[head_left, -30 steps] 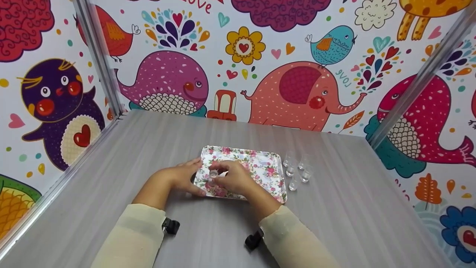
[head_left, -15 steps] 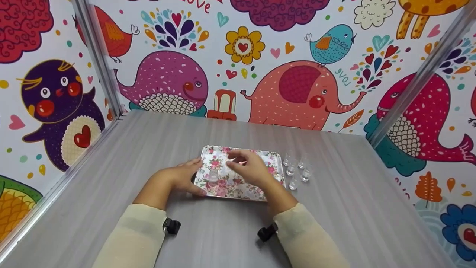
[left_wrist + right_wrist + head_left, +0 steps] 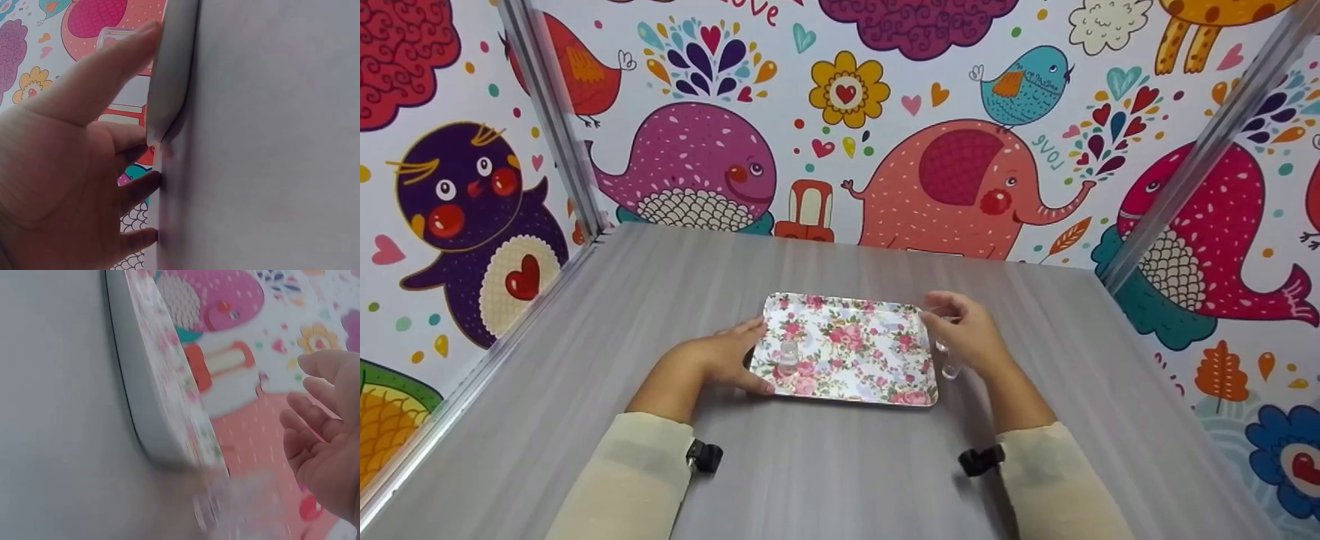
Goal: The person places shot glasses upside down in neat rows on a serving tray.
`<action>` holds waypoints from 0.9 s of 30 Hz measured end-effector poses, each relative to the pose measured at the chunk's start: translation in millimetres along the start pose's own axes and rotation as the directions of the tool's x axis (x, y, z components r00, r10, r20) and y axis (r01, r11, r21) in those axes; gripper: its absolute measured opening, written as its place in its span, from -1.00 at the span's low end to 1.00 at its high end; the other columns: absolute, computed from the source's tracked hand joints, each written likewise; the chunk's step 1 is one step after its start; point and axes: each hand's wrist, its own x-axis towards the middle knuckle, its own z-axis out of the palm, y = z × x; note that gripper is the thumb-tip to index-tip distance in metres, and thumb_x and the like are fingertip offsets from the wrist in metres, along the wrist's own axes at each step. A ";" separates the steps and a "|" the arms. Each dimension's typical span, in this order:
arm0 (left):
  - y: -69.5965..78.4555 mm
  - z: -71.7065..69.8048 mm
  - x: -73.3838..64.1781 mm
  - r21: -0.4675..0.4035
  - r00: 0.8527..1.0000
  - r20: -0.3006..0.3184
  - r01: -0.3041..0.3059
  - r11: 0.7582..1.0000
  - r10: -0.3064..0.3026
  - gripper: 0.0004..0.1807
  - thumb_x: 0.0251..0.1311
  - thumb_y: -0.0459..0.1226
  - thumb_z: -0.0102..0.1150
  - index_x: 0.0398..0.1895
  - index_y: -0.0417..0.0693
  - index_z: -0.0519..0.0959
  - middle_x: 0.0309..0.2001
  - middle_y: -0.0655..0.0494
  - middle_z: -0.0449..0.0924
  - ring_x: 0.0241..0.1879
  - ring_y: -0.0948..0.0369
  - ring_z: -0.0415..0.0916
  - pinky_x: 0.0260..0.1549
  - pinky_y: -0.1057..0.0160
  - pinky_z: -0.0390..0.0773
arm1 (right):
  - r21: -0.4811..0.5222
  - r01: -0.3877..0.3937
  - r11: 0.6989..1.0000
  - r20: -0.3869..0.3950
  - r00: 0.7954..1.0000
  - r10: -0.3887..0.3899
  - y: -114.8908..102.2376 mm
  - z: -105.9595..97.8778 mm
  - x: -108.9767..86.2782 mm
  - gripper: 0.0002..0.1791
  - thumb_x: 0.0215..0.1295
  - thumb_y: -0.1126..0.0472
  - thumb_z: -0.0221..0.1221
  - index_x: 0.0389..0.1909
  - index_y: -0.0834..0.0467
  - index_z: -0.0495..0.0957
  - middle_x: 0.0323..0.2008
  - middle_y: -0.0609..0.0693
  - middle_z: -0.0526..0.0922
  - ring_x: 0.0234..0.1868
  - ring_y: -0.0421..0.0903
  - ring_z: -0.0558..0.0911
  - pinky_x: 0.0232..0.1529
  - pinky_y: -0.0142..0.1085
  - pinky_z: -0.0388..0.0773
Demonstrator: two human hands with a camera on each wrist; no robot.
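A floral tray (image 3: 847, 345) lies on the table. My left hand (image 3: 727, 360) steadies its left end, with the thumb at the near rim and the other fingers spread along the side. In the left wrist view the thumb (image 3: 101, 79) rests against the rim. One small clear glass (image 3: 788, 358) stands on the tray's left part. My right hand (image 3: 969, 334) is just past the right end of the tray, over a group of small clear glasses (image 3: 951, 367), which it mostly hides. Its fingers (image 3: 315, 416) are loosely bent around nothing in the right wrist view.
The grey table (image 3: 810, 465) runs back to walls printed with cartoon animals (image 3: 960, 187). Metal posts (image 3: 556, 112) stand at the corners. In the right wrist view a blurred clear glass (image 3: 242, 506) is beside the tray's corner.
My right hand has let go of the glass on the tray's left part and moved right, over the glasses beside the tray. The left hand has stayed at the tray.
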 end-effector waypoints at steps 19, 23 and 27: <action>2.0 -0.6 -2.5 0.000 1.000 0.016 0.002 1.000 -0.002 0.36 0.07 0.21 0.57 0.78 -0.02 -0.06 0.80 0.07 -0.21 0.76 -0.19 -0.19 0.65 -0.38 -0.03 | -0.030 -0.246 0.969 0.044 0.968 0.248 63.2 -74.3 -8.0 -0.19 0.39 -0.10 0.41 0.56 0.05 0.37 0.51 0.19 0.44 0.50 0.20 0.41 0.54 0.16 0.41; 1.5 -1.2 -1.9 0.002 1.000 0.015 0.008 1.000 -0.008 0.36 0.07 0.22 0.57 0.78 -0.01 -0.06 0.80 0.08 -0.20 0.77 -0.17 -0.20 0.66 -0.36 -0.04 | -0.061 -0.268 0.961 0.098 0.957 0.273 70.0 -71.2 -7.4 -0.14 0.33 -0.12 0.46 0.55 0.08 0.37 0.49 0.15 0.49 0.47 0.18 0.45 0.55 0.17 0.39; 1.2 -1.1 -2.1 -0.001 1.000 0.015 0.007 1.000 -0.007 0.37 0.07 0.23 0.57 0.78 -0.01 -0.07 0.80 0.07 -0.20 0.76 -0.18 -0.20 0.65 -0.38 -0.03 | -0.111 -0.242 0.964 0.131 0.958 0.255 77.4 -66.7 -5.7 -0.20 0.32 -0.06 0.47 0.48 0.14 0.43 0.40 0.20 0.56 0.37 0.17 0.54 0.48 0.10 0.48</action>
